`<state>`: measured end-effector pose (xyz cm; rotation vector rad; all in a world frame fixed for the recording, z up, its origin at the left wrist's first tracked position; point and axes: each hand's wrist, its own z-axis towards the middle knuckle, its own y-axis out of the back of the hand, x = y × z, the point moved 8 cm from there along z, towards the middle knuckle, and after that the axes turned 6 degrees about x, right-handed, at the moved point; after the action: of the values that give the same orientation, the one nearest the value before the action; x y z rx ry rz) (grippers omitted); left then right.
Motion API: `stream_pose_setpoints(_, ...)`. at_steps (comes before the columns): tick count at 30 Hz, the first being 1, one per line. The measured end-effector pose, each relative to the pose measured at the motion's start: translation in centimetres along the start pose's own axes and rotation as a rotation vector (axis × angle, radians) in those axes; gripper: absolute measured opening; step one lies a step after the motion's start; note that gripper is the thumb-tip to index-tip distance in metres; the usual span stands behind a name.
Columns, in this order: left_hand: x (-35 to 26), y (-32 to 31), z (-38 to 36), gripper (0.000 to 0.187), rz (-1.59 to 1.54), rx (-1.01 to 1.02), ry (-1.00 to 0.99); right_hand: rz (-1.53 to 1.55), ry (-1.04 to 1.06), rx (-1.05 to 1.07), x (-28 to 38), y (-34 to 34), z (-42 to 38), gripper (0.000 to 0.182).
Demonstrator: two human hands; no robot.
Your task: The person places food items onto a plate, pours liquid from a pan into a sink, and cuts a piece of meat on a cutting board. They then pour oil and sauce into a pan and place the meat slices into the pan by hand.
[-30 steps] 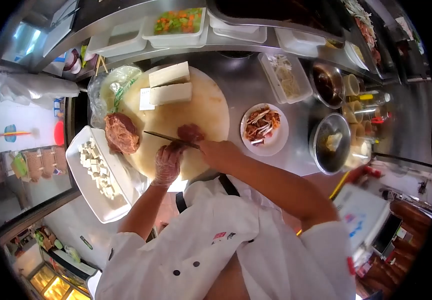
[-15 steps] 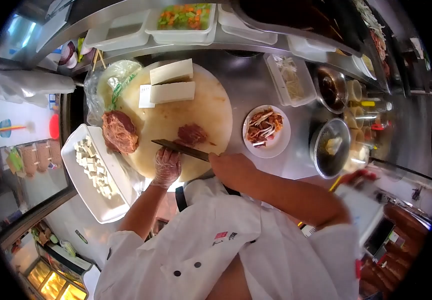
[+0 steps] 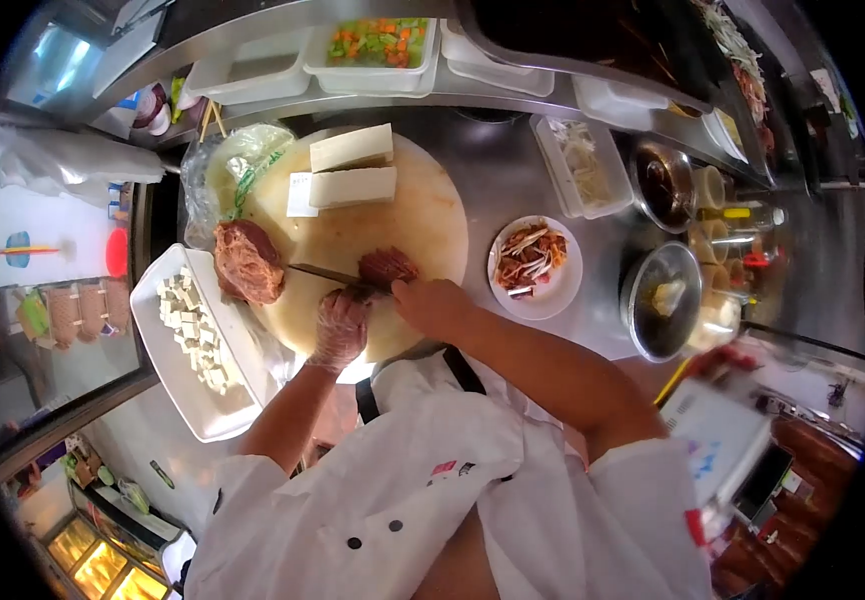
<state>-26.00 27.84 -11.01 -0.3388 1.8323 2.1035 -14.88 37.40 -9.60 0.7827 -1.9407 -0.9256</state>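
Observation:
My right hand (image 3: 435, 309) is wrapped around the handle of a knife (image 3: 325, 273), whose dark blade points left across the round cutting board (image 3: 423, 200). My left hand (image 3: 341, 325), in a clear plastic glove, is curled at the blade's near side; whatever its fingers hold is hidden. Sliced dark red meat (image 3: 388, 265) lies just beyond the blade, near the right hand. A larger chunk of meat (image 3: 250, 262) rests at the board's left edge. Farther back on the board are two white tofu blocks (image 3: 353, 187) and a small white label (image 3: 301, 195).
Left of the board stands a white tub (image 3: 158, 375) with white cubes. To the right are a plate (image 3: 575, 280) of shredded food, a tub of pale strips (image 3: 581, 165) and metal bowls (image 3: 663, 300). A plastic bag (image 3: 203, 180) touches the board. Containers line the shelf (image 3: 373, 98) behind.
The knife has moved away from my body, closer to the sliced meat, with my right hand shifting left and slightly forward. My left hand stays beside the blade.

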Motion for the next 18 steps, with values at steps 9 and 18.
stream_pose_setpoints(9, 0.0, 0.3, -1.1, 0.034, 0.002, -0.177, 0.012, 0.109, -0.155, 0.251, 1.9, 6.3, -8.0, 0.019)
stream_pose_setpoints(18, 0.0, 0.5, -0.7, 0.021, -0.003, -0.159, -0.008, 0.2, -0.029, 0.085, 1.2, 3.2, -4.8, 0.021)
